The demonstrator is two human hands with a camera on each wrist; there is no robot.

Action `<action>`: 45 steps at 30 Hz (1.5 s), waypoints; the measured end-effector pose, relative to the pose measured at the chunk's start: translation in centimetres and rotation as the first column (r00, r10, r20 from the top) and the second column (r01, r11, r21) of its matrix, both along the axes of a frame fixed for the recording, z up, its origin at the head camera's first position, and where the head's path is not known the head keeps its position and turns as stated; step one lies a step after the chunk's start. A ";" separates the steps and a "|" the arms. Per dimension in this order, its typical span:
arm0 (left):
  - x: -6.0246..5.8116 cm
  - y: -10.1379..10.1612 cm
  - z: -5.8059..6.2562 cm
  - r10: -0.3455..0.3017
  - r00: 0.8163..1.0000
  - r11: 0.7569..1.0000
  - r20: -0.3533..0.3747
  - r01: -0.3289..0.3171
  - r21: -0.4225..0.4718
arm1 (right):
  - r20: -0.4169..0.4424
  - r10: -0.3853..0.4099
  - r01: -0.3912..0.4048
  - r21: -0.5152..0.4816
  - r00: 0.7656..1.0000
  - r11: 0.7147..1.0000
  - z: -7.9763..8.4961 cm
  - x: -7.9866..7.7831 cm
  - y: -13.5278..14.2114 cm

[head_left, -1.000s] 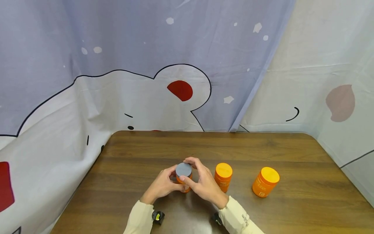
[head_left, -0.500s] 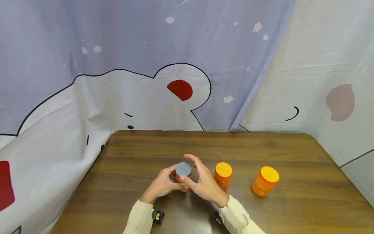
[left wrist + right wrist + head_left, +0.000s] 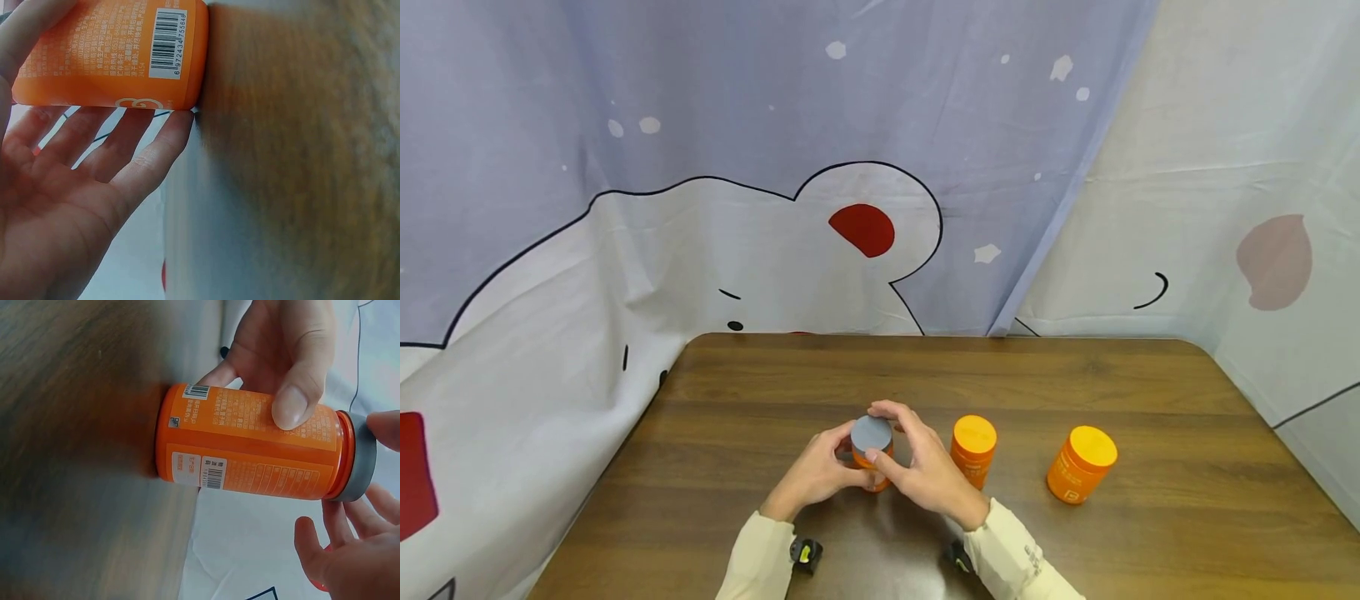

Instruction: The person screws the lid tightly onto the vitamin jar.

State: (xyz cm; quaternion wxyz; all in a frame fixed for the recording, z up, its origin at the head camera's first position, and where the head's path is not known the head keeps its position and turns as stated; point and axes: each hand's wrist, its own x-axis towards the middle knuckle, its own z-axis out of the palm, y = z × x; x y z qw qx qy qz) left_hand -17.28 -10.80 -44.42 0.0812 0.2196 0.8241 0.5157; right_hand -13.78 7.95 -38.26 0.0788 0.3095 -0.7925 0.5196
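Observation:
An orange bottle stands upright on the wooden table, its printed label [image 3: 275, 478] plain in the right wrist view. A grey lid [image 3: 871, 434] sits on its top. My left hand [image 3: 814, 475] grips the bottle's body, thumb on the near side and fingers round the far side. With its thumb and fingers on opposite sides of the rim, my right hand [image 3: 934, 477] pinches the lid. Seen from the left wrist, the bottle [image 3: 112, 56] has a barcode low on its side, and its base touches the table.
To the right of my right hand stands an orange jar [image 3: 973, 454] with a yellow-orange lid. A second such jar [image 3: 1081, 467] is farther right. The wooden table [image 3: 775, 367] ends at a patterned curtain [image 3: 760, 258] behind it.
My right hand's fingers spread away from the lid half a second ago and now lie against its rim again. The left hand and the bottle have stayed in place.

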 end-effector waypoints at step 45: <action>-0.1 0.0 -0.2 -0.008 1.000 1.000 -0.006 0.008 0.016 | 0.051 -0.056 0.058 -0.045 0.997 0.997 -1.7 -0.7 -0.2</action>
